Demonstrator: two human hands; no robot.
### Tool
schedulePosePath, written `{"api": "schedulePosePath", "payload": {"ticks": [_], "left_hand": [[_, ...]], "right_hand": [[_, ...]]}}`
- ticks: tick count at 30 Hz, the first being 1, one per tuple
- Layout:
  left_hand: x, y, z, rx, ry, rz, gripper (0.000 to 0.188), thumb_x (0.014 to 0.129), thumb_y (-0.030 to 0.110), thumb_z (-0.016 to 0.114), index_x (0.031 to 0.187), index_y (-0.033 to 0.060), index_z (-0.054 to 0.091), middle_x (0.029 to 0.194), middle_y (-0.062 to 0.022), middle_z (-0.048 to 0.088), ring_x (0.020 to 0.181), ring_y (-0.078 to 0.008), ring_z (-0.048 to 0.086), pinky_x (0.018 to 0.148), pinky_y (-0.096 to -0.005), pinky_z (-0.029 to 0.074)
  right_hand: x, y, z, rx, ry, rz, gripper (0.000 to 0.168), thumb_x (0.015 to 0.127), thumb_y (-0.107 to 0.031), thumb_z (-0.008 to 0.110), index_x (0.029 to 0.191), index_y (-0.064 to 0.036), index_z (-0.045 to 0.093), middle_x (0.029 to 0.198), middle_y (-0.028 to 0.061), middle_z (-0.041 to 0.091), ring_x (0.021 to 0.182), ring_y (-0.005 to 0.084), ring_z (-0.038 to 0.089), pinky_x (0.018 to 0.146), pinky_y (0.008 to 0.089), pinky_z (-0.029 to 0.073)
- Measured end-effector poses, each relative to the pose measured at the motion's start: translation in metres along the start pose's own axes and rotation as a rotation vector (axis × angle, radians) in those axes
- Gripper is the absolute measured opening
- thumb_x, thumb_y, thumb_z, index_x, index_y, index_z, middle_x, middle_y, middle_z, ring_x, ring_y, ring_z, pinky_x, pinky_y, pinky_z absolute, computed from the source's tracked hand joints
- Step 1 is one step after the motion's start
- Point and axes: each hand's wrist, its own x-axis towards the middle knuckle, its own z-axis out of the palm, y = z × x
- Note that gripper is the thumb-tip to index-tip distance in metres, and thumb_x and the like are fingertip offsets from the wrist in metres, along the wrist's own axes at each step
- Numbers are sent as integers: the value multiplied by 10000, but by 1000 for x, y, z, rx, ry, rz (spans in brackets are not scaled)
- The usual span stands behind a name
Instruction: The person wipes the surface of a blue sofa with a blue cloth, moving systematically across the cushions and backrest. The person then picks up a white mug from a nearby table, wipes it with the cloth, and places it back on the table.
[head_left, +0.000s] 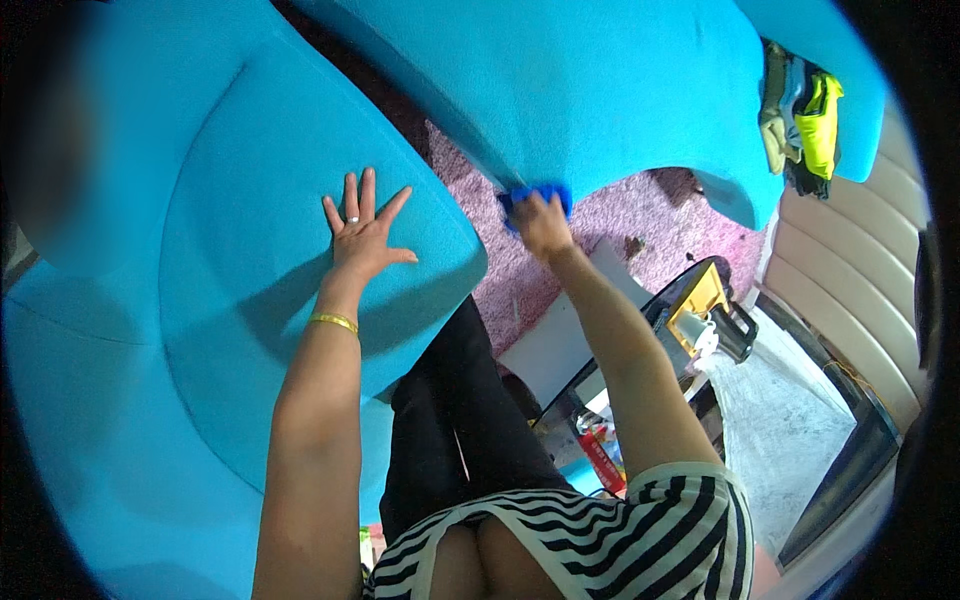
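My left hand (365, 232) lies with fingers spread on the flat turquoise cushion (247, 187) of a fabric sofa; a ring and a gold-coloured bracelet are on it. My right hand (541, 223) is closed on a blue cloth (555, 196), pressed against the front edge of another turquoise sofa section (585, 97). The hand and cloth look slightly blurred, and part of the cloth is hidden under the fingers.
Pinkish shaggy carpet (510, 292) shows between the sofa sections. Folded clothes (817, 127) lie on the far sofa edge. At the right stand a dark table with a yellow tray (697, 304), a dark jug (735, 330) and a grey-white cloth cover (780, 420).
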Motion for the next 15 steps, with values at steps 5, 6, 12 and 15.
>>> {"api": "schedulePosePath", "payload": {"ticks": [5, 6, 12, 15], "left_hand": [[2, -2, 5, -49, 57, 19, 1102, 561, 566, 809, 1472, 438, 202, 1580, -137, -67, 1439, -381, -113, 1083, -670, -28], [3, -2, 5, -50, 49, 4, 1101, 546, 567, 814, 1467, 436, 225, 1581, -133, -61, 1441, -376, -110, 1088, -662, -32], [4, 1, -3, 12, -43, -35, 1088, 541, 645, 758, 1467, 441, 223, 1579, -105, -119, 1434, -352, -167, 1086, -659, -64], [0, -7, 5, -14, 45, -6, 1073, 532, 643, 759, 1457, 443, 253, 1583, -90, -107, 1437, -330, -171, 1093, -647, -72]], "right_hand": [[-47, 13, -2, 342, 335, 72, 217, 701, -123, 666, 899, -190, 722, 998, 35, 606, 1014, 256, 563, 828, 431, 450], [-34, 22, -35, 346, 408, 48, 238, 679, -109, 667, 899, -183, 716, 988, 36, 604, 989, 257, 565, 806, 427, 449], [116, 92, -165, 236, 769, -8, 395, 655, -114, 664, 1035, -220, 665, 1013, 37, 588, 970, 276, 545, 761, 443, 443], [143, 84, -147, 280, 726, 35, 417, 650, -155, 683, 1053, -258, 651, 1046, 29, 572, 985, 279, 532, 750, 454, 440]]}}
